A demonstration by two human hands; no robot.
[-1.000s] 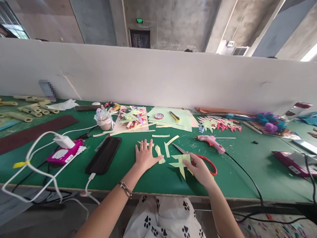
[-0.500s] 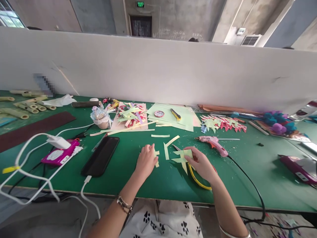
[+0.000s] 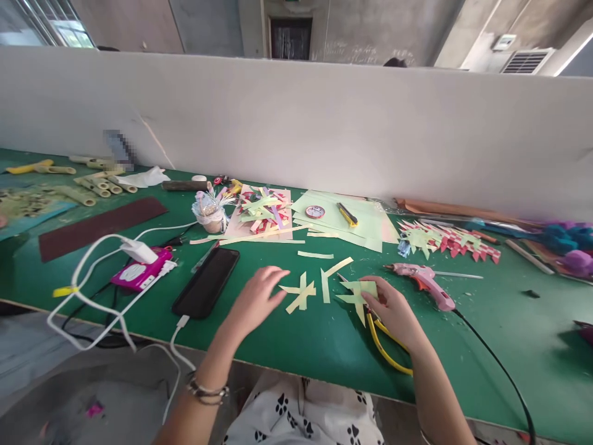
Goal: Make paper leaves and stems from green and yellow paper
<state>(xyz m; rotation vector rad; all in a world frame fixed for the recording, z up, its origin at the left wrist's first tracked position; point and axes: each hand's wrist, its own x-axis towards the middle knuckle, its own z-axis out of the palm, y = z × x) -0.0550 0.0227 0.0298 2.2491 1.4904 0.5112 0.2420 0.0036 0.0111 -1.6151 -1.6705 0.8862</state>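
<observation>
Head view: the right hand (image 3: 391, 309) pinches a pale green paper piece (image 3: 357, 289), whose pointed ends spread leftward and toward the near side, over the near part of the green table (image 3: 301, 346); the scissors (image 3: 380, 350) lie partly hidden behind piece and hand. The left hand (image 3: 257, 300), fingers parted and apparently grasping nothing, stands just left of the crossed paper strips (image 3: 303, 292); whether a fingertip touches them cannot be told. The paper piece should prove light and flexible, liable to crease at its narrow ends, and is best held by its broader right part. Compared with half a second earlier, the left hand is withdrawn leftward, exposing the crossed strips, while the right hand retains its pinch.
</observation>
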